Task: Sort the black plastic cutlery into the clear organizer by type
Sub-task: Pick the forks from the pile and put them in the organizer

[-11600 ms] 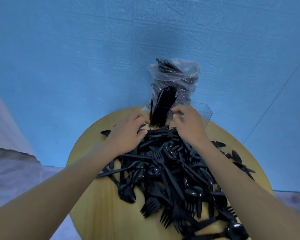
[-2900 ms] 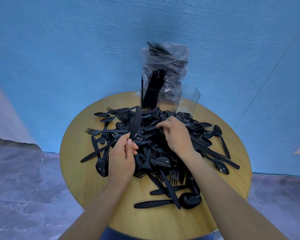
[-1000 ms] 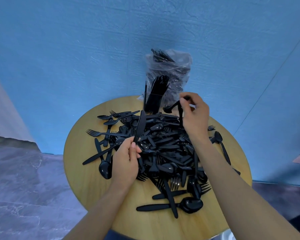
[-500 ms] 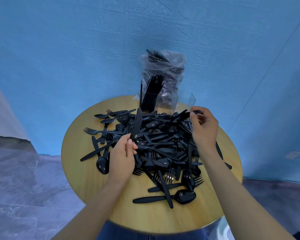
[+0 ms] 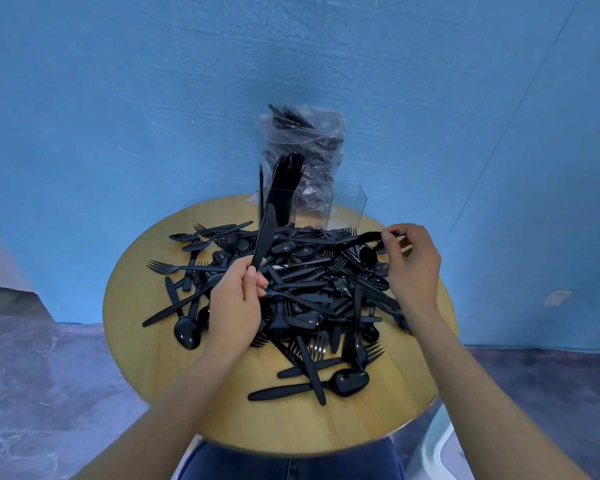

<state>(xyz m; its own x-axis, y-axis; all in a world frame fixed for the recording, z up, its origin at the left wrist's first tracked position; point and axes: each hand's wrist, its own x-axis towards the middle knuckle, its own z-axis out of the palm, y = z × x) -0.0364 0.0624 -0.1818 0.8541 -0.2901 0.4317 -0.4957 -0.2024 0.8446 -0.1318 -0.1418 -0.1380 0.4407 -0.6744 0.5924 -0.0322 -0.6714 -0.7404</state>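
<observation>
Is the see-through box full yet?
No. The box holds cutlery only in its left part; the right part looks empty.

We work at a round wooden bench (image 5: 153, 355). A heap of black cutlery (image 5: 302, 292) lies on it under both our grips, the clear organizer (image 5: 347, 206) stands beyond them, and a plastic bag (image 5: 305, 140) behind that.

Cutlery pile (image 5: 302, 289) on round table (image 5: 146, 348), centre. Organizer (image 5: 343, 206) behind pile at table's far edge, cutlery upright in its left compartment. Plastic bag (image 5: 305, 140) behind organizer, against wall (image 5: 118, 98). Left hand (image 5: 236, 306) over pile's left, right hand (image 5: 413, 268) over its right.
</observation>
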